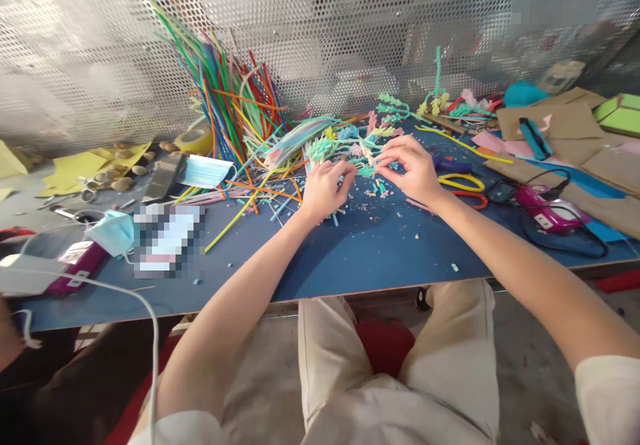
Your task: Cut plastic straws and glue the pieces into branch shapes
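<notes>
My left hand (326, 188) and my right hand (410, 168) meet over a blue table (360, 252), fingers pinched on a small pastel pipe-cleaner piece (369, 158) between them. Just beyond the hands lies a heap of twisted pastel pipe-cleaner shapes (345, 140). A big fan of long coloured pipe cleaners (227, 95) leans against the perforated metal screen (300, 25) at the back. Small cut scraps are scattered on the table under my hands.
Scissors with yellow and red handles (463, 188) lie right of my right hand. A pink glue gun (545, 208) with black cable sits further right, beside cardboard sheets (565, 122). Face masks (203, 172), yellow tape (193, 140) and shells (117, 178) lie left.
</notes>
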`<action>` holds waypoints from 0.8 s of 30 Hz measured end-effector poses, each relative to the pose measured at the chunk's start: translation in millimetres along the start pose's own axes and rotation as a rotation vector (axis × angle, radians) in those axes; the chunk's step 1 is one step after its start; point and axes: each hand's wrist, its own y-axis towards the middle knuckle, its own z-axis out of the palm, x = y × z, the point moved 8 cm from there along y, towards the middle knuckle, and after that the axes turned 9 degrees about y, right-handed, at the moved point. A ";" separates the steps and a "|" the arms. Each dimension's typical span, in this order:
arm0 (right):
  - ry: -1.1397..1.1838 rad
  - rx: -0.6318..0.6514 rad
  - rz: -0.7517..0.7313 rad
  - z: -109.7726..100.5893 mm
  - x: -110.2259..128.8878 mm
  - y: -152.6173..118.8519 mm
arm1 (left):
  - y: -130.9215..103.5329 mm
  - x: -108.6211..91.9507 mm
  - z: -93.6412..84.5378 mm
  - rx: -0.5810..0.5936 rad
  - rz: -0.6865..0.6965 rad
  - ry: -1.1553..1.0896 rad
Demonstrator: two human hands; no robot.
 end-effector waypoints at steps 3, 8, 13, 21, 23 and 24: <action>-0.022 0.018 -0.012 0.3 3.0 0.8 | 0.4 -0.9 -0.6 -0.004 0.011 0.001; 0.000 0.045 -0.044 -0.7 5.7 2.1 | 1.2 1.0 -0.5 0.016 -0.002 -0.007; 0.006 0.079 0.053 -0.2 -4.9 0.8 | 0.3 3.2 -1.8 0.020 -0.006 -0.023; 0.008 0.131 0.153 4.6 -11.7 -2.0 | -1.2 11.8 1.0 0.011 -0.015 0.037; 0.010 0.139 0.156 5.3 -12.8 -2.4 | -1.5 12.5 0.3 0.005 -0.014 0.047; 0.009 0.140 0.155 5.4 -13.1 -2.5 | -1.6 12.6 -0.2 0.001 -0.015 0.050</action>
